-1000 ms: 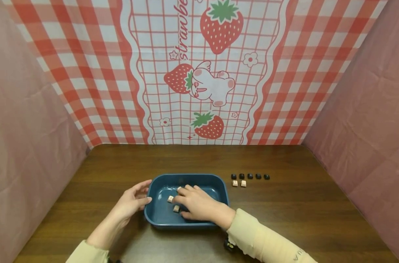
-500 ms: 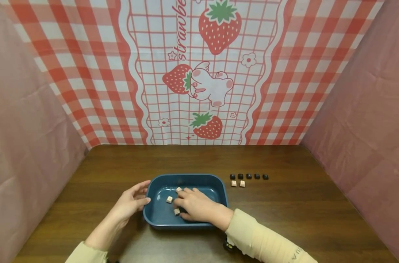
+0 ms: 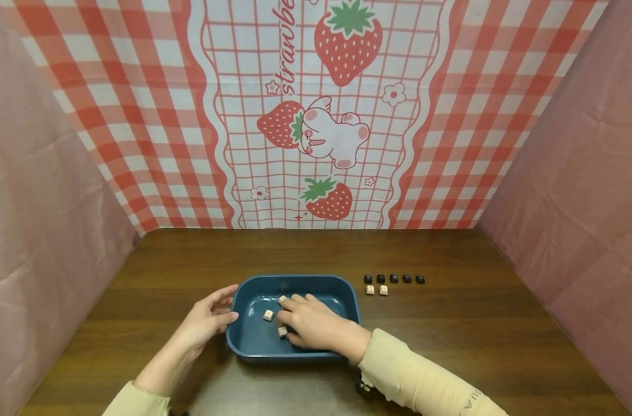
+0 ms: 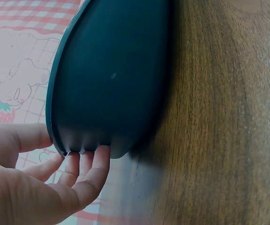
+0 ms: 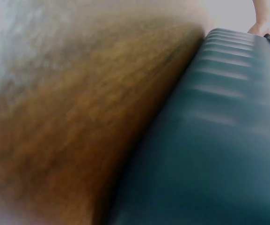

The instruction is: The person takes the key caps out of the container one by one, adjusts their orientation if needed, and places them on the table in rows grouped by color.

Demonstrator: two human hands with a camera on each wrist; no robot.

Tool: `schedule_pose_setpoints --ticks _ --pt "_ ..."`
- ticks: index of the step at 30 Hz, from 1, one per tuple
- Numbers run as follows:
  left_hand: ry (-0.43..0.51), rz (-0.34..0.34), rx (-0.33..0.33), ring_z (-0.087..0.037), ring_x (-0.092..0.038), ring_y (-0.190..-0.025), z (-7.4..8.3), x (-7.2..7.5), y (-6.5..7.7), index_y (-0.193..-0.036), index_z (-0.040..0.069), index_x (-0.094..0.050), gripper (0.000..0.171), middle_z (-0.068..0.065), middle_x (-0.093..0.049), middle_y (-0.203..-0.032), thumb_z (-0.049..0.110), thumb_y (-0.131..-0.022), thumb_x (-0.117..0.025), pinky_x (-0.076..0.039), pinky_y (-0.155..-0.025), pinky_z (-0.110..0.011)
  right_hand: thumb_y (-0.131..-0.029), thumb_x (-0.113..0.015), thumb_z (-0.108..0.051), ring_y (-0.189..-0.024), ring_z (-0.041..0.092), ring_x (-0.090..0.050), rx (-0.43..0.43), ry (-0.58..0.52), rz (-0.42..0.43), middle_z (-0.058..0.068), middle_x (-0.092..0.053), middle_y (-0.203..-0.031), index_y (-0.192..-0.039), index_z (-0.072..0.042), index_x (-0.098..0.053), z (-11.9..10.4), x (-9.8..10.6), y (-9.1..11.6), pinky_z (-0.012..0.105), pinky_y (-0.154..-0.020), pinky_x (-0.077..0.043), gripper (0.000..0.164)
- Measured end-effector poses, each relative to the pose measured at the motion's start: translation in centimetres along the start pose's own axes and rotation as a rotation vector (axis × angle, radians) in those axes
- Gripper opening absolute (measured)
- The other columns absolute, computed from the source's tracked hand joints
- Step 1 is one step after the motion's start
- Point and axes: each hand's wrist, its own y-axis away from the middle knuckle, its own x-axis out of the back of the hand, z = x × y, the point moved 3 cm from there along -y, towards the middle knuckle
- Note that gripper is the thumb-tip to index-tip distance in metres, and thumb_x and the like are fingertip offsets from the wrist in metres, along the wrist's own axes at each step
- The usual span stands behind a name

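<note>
In the head view my left hand (image 3: 206, 318) holds the left end of the blue tray (image 3: 258, 356). The left wrist view shows its thumb at the rim and its fingers against the outer wall. My right hand (image 3: 316, 325) reaches over the tray's right side, thumb and index finger at a beige keycap (image 3: 282, 332), which they pinch. Another beige keycap (image 3: 268, 315) lies to the left on the tray floor. A third beige keycap (image 3: 282, 300) shows by the other fingertips. The palm hides part of the floor. The right wrist view shows only the tray's outer wall (image 5: 219, 140).
Right of the tray, several black keycaps (image 3: 394, 278) stand in a row on the brown wooden table (image 3: 451, 346). Two beige keycaps (image 3: 376, 290) sit in front of that row's left end. A strawberry-print cloth (image 3: 316, 144) hangs behind the table, with pink cloth on both sides.
The beige keycap at the right thumb and index finger has shifted and turned slightly within the tray. My left hand keeps its place at the tray's end.
</note>
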Motion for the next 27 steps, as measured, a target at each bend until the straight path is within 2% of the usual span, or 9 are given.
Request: schedule_pose_setpoints --ticks 3,6,9,18,27 --pt "0.003 0.001 0.001 -0.023 -0.054 -0.099 0.0 0.0 0.0 -0.141 0.004 -0.041 0.057 -0.022 -0.046 -0.125 -0.004 -0.087 -0.058 -0.05 -0.07 -0.032 -0.084 -0.067 -0.031 -0.094 0.015 -0.055 0.003 0.009 0.012 0.0 -0.061 -0.115 -0.099 -0.024 -0.064 0.3 0.3 0.2 0.027 -0.065 -0.038 0.017" --pt "0.001 0.002 0.0 -0.023 -0.054 -0.098 0.0 0.0 0.0 -0.141 0.004 -0.041 0.057 -0.022 -0.046 -0.125 -0.004 -0.087 -0.058 -0.05 -0.07 -0.032 -0.085 -0.067 -0.031 -0.084 0.012 -0.05 -0.001 0.008 0.013 -0.005 -0.059 -0.101 -0.098 -0.025 -0.064 0.6 0.6 0.5 0.024 -0.062 -0.031 0.015" --pt "0.0 0.004 -0.002 -0.023 -0.054 -0.098 0.0 0.0 -0.1 -0.14 0.004 -0.042 0.057 -0.021 -0.047 -0.124 -0.004 -0.086 -0.058 -0.051 -0.071 -0.033 -0.086 -0.066 -0.03 -0.081 0.011 -0.047 -0.02 0.0 0.004 -0.007 -0.056 -0.095 -0.097 -0.025 -0.063 1.2 1.3 0.8 0.024 -0.062 -0.029 0.012" --pt "0.001 0.007 -0.001 -0.023 -0.055 -0.098 0.0 0.1 -0.1 -0.14 0.004 -0.042 0.057 -0.021 -0.048 -0.123 -0.004 -0.086 -0.059 -0.05 -0.071 -0.033 -0.087 -0.066 -0.03 -0.084 0.013 -0.049 -0.059 -0.022 0.015 -0.005 -0.055 -0.094 -0.099 -0.024 -0.064 2.9 3.7 2.0 0.029 -0.068 -0.039 0.014" --pt "-0.003 0.014 -0.001 -0.023 -0.055 -0.097 0.1 -0.1 0.0 -0.14 0.004 -0.042 0.057 -0.021 -0.047 -0.123 -0.005 -0.086 -0.058 -0.05 -0.071 -0.033 -0.084 -0.069 -0.028 -0.089 0.015 -0.05 -0.113 -0.013 0.03 -0.004 -0.056 -0.095 -0.1 -0.023 -0.064 4.6 5.5 3.2 0.032 -0.07 -0.041 0.017"
